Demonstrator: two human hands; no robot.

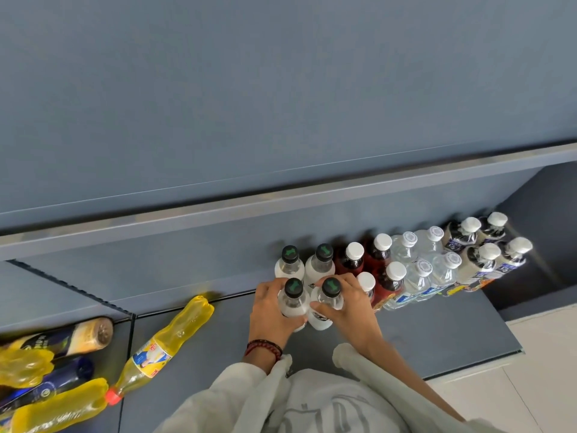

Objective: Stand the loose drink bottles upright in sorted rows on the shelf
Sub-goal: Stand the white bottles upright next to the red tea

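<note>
Placement step: left hand (268, 317) and right hand (349, 314), fingers curled round the black-capped bottles (293, 304), seat them upright on the shelf (437, 332) — front row. Next, likely: release, fetch the lying yellow bottles (175, 335)

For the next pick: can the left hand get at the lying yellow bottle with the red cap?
Likely yes, once freed: the left hand grips a white bottle; nothing covers the yellow bottle.

Upright rows (418, 270) at right, loose heap (46, 370) at left.
The rows are standing two deep along the shelf (437, 332) back; the left grip (270, 310) and right grip (348, 310) are flanking their leftmost front pair (295, 300); a lying bottle (168, 335) is resting between them and the heap.
</note>
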